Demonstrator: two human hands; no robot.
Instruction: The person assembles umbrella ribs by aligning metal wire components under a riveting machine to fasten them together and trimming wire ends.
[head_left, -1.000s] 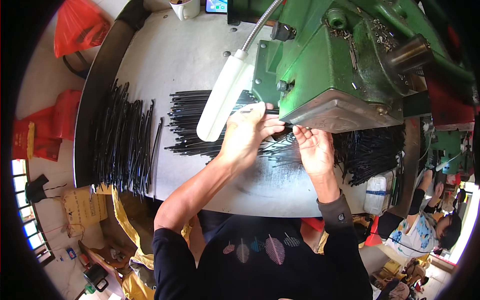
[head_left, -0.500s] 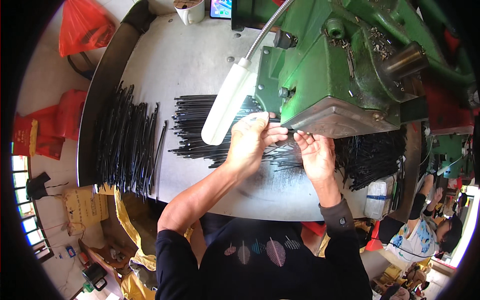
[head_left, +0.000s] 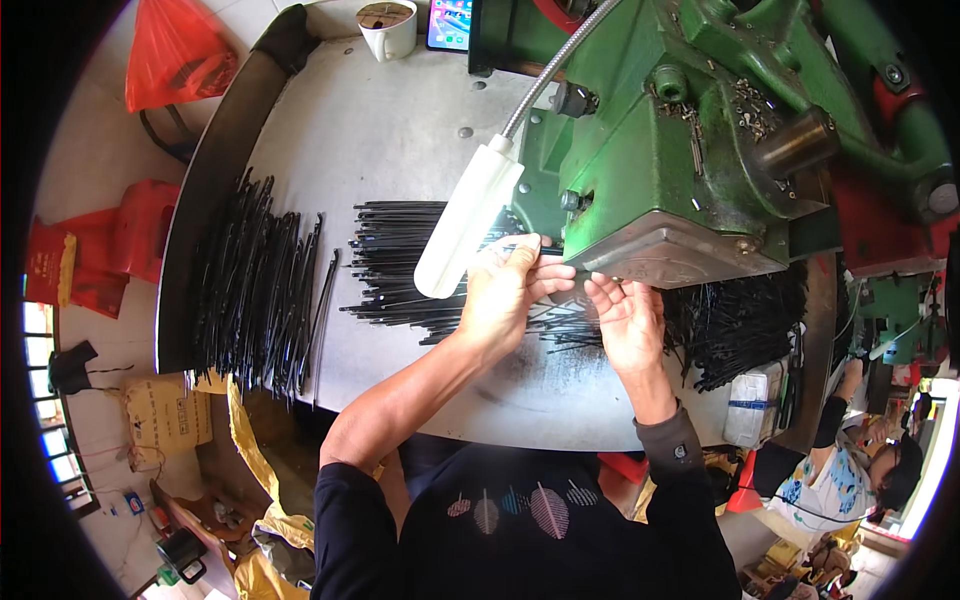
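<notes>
Under the left edge of the green machine (head_left: 615, 170), my left hand (head_left: 503, 292) is closed, thumb against fingers. A short dark length of a thin black rod (head_left: 550, 251) shows between its fingertips and the machine. My right hand (head_left: 630, 322) is palm up just to the right, its fingers bent and their tips close under the machine's lower metal plate (head_left: 680, 250). What those fingertips pinch is hidden. Behind my left hand lies a pile of thin black rods (head_left: 395, 255), and a looser heap of them (head_left: 745, 330) lies right of my right hand.
A lit white lamp (head_left: 465, 220) on a bendable metal neck hangs over the middle pile. More black rods (head_left: 255, 300) lie along the raised left table edge (head_left: 180, 250). At the back stand a white cup (head_left: 388, 35) and a phone (head_left: 449, 24). A co-worker (head_left: 825, 480) sits at far right.
The whole view has shifted slightly. Both hands stay at the machine's lower edge, with only small finger movements; more of the dark rod shows by my left fingertips.
</notes>
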